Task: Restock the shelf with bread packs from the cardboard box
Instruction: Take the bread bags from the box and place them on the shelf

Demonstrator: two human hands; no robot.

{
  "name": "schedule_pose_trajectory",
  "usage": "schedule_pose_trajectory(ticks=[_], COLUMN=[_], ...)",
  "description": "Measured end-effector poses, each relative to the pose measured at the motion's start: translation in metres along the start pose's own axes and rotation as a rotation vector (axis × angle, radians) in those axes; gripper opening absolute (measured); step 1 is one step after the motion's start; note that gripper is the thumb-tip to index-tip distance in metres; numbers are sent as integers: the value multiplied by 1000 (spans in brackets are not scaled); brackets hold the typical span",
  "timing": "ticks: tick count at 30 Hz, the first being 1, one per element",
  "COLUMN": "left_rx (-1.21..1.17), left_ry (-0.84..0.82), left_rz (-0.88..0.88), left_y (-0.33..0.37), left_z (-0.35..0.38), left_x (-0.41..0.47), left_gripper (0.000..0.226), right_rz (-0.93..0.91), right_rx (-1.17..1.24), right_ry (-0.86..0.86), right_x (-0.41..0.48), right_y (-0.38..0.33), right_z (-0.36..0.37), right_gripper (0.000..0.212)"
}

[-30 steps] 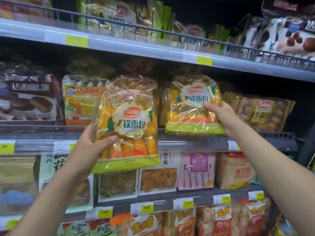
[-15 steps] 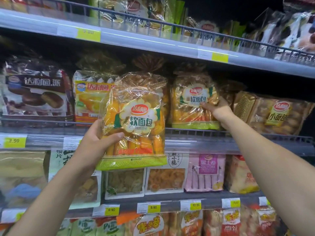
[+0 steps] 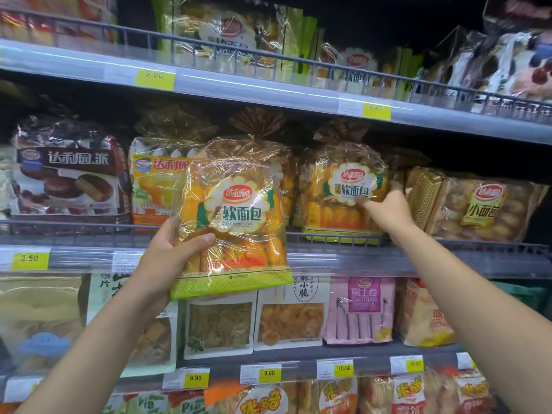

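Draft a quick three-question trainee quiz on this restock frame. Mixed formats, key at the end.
1. True or false: the left hand grips the held soft bread pack by its lower left side, in front of the middle shelf.
2. The right hand is: A) hanging idle below the shelf; B) gripping the right edge of the shelved soft bread pack; C) helping to carry the held soft bread pack.
3. Name the dark brown pack standing near the left end of the middle shelf.

Key: 1 true; 2 B; 3 chocolate pie pack.
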State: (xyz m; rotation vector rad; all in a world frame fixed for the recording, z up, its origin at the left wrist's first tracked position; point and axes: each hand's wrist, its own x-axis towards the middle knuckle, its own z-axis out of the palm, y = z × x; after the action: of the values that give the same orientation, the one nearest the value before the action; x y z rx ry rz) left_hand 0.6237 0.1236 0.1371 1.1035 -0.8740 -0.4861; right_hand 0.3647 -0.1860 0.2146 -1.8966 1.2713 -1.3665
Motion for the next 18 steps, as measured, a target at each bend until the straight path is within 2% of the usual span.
schedule_pose_trajectory(ticks=[3, 4, 6, 8, 11, 14, 16, 18], left_rx=[0, -11, -40, -67, -81, -91, -65, -60], left_ry=[-12, -10, -16, -33, -49, -77, -76, -61], left_rz=[5, 10, 8, -7, -40, -23, -32, -51], left_y=[4, 5, 7, 9, 10, 16, 21, 27], left_z=[3, 3, 5, 7, 11, 21, 30, 37], left_x=[0, 1, 3, 8, 17, 26, 32, 39], left_gripper=[49, 52, 77, 93, 97, 82, 99, 113], right_rz=[-42, -70, -179, -299, -337, -240, -158, -114], right_rx=[-18, -37, -47, 34, 234, 221, 190, 165], right_ry=[57, 87, 164, 159, -95, -392, -544, -613], right_x=[-12, -18, -35, -54, -83, -102, -108, -108], right_y=[-1, -4, -14, -29, -54, -73, -81, -83], right_z=[0, 0, 0, 0, 6, 14, 18, 22], right_gripper=[104, 100, 86, 67, 46, 47, 52, 57])
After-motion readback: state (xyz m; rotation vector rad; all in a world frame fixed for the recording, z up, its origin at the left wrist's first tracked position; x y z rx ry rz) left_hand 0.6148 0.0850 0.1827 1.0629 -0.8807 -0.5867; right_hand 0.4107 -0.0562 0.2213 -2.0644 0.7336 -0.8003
